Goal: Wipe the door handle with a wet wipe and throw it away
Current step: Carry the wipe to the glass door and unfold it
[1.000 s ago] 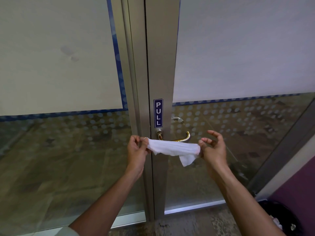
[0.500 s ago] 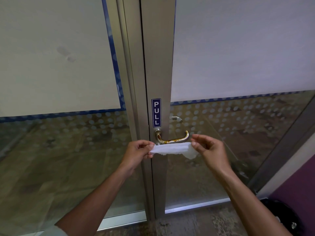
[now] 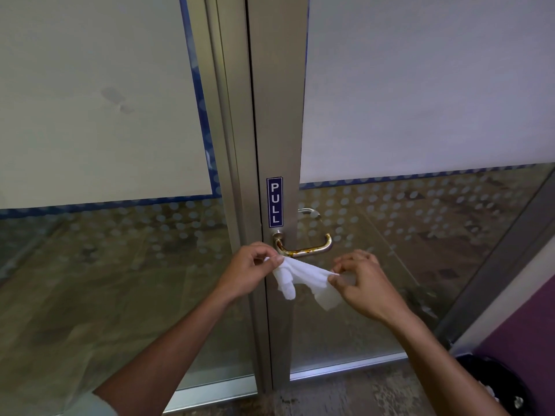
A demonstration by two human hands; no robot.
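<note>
Both hands hold a white wipe (image 3: 303,277) stretched between them just below the handle (image 3: 303,246), not touching it. The left hand (image 3: 249,271) pinches the wipe's left end between thumb and forefinger, its fingers (image 3: 277,259) closed on the cloth in front of the door frame (image 3: 279,115). The right hand (image 3: 365,283) pinches the right end the same way, thumb and forefinger tips shut on the cloth, the other fingers curled loosely above. Two loose folds of the wipe hang down between the hands. The handle is a brass-coloured lever with brown smears along its bar, mounted under a blue PULL sign (image 3: 274,202). A dark bin (image 3: 495,385) sits at the lower right on the floor.
</note>
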